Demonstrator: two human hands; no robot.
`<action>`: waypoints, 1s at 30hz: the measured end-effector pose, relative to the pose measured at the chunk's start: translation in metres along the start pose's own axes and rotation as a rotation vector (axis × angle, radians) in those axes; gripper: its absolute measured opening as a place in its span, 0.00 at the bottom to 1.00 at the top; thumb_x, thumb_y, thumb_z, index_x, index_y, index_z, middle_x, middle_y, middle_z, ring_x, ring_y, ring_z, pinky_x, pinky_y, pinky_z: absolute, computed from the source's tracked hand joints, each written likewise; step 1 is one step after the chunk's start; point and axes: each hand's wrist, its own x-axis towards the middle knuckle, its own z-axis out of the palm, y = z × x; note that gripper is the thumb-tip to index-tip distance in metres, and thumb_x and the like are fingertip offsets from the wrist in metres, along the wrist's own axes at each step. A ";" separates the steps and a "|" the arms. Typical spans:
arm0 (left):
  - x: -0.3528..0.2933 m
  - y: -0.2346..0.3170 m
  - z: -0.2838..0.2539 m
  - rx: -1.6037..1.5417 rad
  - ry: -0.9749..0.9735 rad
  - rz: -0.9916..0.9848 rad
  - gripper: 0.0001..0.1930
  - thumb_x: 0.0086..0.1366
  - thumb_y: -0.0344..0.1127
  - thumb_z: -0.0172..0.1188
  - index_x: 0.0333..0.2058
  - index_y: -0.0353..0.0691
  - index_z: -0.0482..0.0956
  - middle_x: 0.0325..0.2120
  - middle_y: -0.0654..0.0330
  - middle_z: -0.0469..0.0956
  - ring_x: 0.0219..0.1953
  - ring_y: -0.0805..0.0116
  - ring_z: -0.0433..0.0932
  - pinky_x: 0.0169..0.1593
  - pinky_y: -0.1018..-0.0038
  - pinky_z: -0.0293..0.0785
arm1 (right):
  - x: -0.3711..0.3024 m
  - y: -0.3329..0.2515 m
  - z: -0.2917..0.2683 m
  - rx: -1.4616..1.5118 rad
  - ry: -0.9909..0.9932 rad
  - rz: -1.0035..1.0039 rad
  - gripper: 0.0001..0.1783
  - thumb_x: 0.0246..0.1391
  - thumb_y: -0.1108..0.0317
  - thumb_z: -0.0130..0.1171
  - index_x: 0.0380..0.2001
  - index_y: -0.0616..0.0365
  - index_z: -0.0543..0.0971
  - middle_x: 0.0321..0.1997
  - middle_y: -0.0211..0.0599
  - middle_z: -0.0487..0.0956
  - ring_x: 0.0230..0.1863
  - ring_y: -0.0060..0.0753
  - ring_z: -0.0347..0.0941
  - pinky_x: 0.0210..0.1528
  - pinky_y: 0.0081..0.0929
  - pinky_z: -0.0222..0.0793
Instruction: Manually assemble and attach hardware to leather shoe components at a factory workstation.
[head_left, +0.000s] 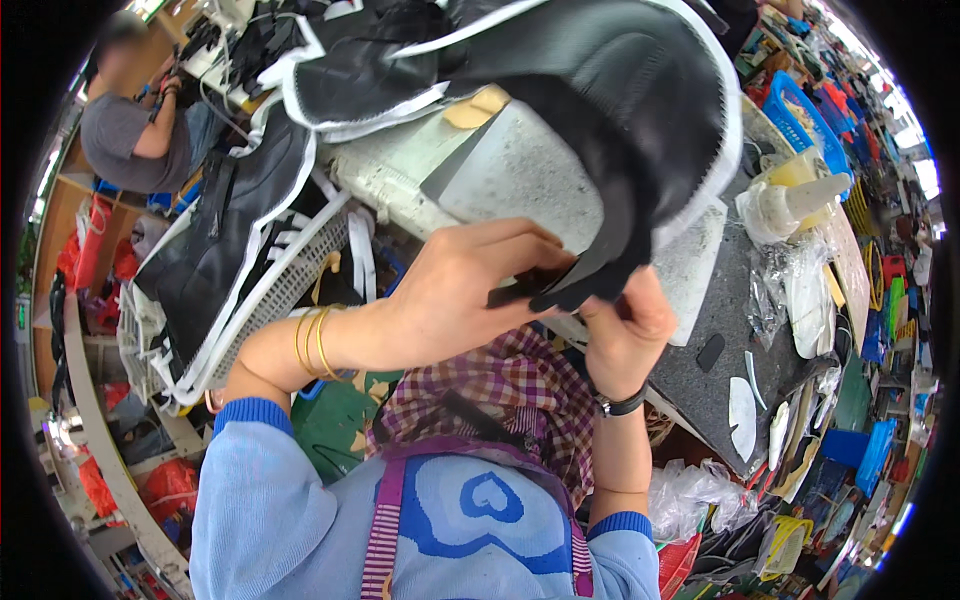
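A large black leather-like panel (650, 70) with a white zigzag-cut edge lies across the far side of the bench. From it a darker black strip (622, 190) curves toward me, down to my hands. My left hand (470, 285), gold bangles on its wrist, has its fingers closed on the end of that strip. Beside it, my right hand (630, 325), with a dark band on the wrist, pinches the same end between thumb and fingers. Both hands are close together over the bench's near edge. My left fingertips are partly hidden behind the strip.
A white plastic basket (285, 290) at the left holds more black panels with white edges. On the right stand a cloudy plastic container (790, 205) and a blue basket (803, 118). White scraps (742, 415) lie on a dark board (730, 340). Far left, another person (135, 135) sits.
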 end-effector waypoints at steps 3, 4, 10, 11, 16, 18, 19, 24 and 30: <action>0.001 -0.009 0.008 0.120 0.015 0.085 0.14 0.42 0.25 0.59 0.32 0.31 0.73 0.29 0.52 0.72 0.30 0.55 0.74 0.33 0.69 0.71 | 0.005 0.000 -0.005 -0.053 -0.026 -0.119 0.14 0.29 0.83 0.61 0.25 0.62 0.72 0.27 0.36 0.71 0.30 0.33 0.68 0.31 0.24 0.64; 0.005 -0.006 0.008 0.085 0.040 0.065 0.13 0.46 0.28 0.61 0.32 0.31 0.73 0.27 0.52 0.72 0.28 0.54 0.74 0.32 0.69 0.71 | 0.004 0.001 -0.001 0.037 -0.009 0.015 0.13 0.33 0.81 0.61 0.26 0.61 0.71 0.27 0.35 0.70 0.30 0.32 0.67 0.31 0.22 0.64; -0.007 0.006 0.002 -0.452 0.208 -0.345 0.13 0.46 0.21 0.59 0.34 0.32 0.75 0.31 0.61 0.77 0.32 0.73 0.74 0.39 0.78 0.68 | 0.010 0.003 -0.022 -0.358 0.207 -0.046 0.40 0.31 0.60 0.70 0.47 0.63 0.61 0.35 0.36 0.67 0.38 0.32 0.65 0.46 0.26 0.61; -0.008 0.007 0.000 -0.519 0.128 -0.316 0.13 0.47 0.22 0.60 0.35 0.31 0.75 0.30 0.62 0.76 0.32 0.74 0.73 0.39 0.79 0.68 | 0.009 0.003 -0.030 -0.289 0.203 0.022 0.45 0.33 0.61 0.69 0.53 0.62 0.57 0.42 0.36 0.69 0.44 0.31 0.65 0.52 0.27 0.57; 0.002 -0.007 0.003 -0.540 -0.070 -0.307 0.18 0.49 0.25 0.60 0.41 0.32 0.70 0.35 0.61 0.74 0.36 0.75 0.71 0.43 0.79 0.66 | -0.004 -0.015 -0.036 0.793 -0.121 0.368 0.31 0.42 0.72 0.62 0.51 0.61 0.62 0.47 0.31 0.69 0.48 0.21 0.62 0.51 0.24 0.59; 0.004 -0.018 0.004 -0.424 -0.027 -0.329 0.12 0.52 0.28 0.61 0.36 0.32 0.74 0.28 0.65 0.75 0.30 0.80 0.70 0.34 0.84 0.65 | -0.006 -0.006 -0.021 0.627 0.011 0.352 0.28 0.44 0.71 0.60 0.50 0.63 0.63 0.46 0.33 0.70 0.46 0.24 0.64 0.50 0.25 0.60; 0.004 -0.018 0.011 -0.424 0.089 -0.334 0.12 0.53 0.28 0.60 0.37 0.31 0.73 0.29 0.65 0.75 0.29 0.82 0.69 0.33 0.86 0.63 | -0.007 -0.004 -0.017 0.628 0.006 0.347 0.28 0.44 0.71 0.60 0.50 0.63 0.63 0.46 0.33 0.70 0.46 0.24 0.64 0.50 0.25 0.60; 0.017 -0.010 0.029 -0.581 0.272 -0.280 0.12 0.54 0.26 0.57 0.38 0.31 0.73 0.30 0.65 0.75 0.31 0.81 0.69 0.37 0.85 0.64 | -0.005 -0.004 -0.007 0.430 0.109 0.189 0.23 0.46 0.71 0.58 0.46 0.64 0.67 0.45 0.34 0.70 0.45 0.24 0.64 0.49 0.24 0.59; 0.017 -0.019 0.021 -0.776 0.104 -0.349 0.10 0.52 0.24 0.58 0.35 0.32 0.74 0.30 0.65 0.75 0.31 0.81 0.70 0.38 0.84 0.64 | -0.001 -0.003 -0.013 0.393 0.072 0.183 0.27 0.42 0.71 0.59 0.48 0.67 0.64 0.47 0.38 0.70 0.47 0.28 0.64 0.52 0.26 0.58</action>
